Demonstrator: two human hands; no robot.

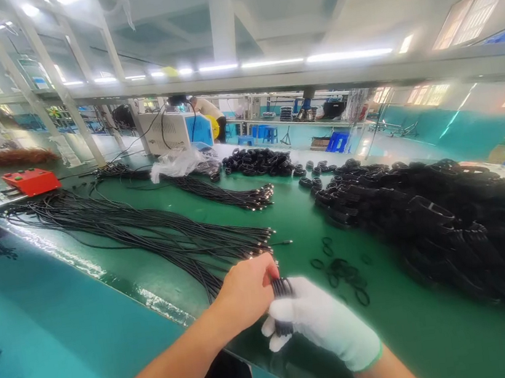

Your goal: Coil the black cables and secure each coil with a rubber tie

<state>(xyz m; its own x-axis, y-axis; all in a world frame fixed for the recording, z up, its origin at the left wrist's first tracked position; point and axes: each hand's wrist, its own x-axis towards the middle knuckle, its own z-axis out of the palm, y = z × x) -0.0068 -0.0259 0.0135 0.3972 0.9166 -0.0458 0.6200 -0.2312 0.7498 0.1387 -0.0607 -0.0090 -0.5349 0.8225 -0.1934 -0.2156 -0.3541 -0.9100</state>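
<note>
A black cable wound into a tight coil (282,288) is held over the front edge of the green worktable (294,221). My right hand (320,313), in a white glove, wraps its fingers around the coil. Bare and with curled fingers, my left hand (246,286) pinches at the coil's upper left side; its fingertips are partly hidden. Just beyond it, a spread bundle of straight black cables (160,232) lies with metal plug ends toward my hands. Several loose black rings (345,273) lie on the table to the right.
A large heap of coiled black cables (452,218) covers the table's right side. Farther back lie a second cable bundle (220,190), clear plastic bags (181,163) and a white-and-blue machine (175,131). A red control box (32,181) sits at left. One person (212,110) bends in the background.
</note>
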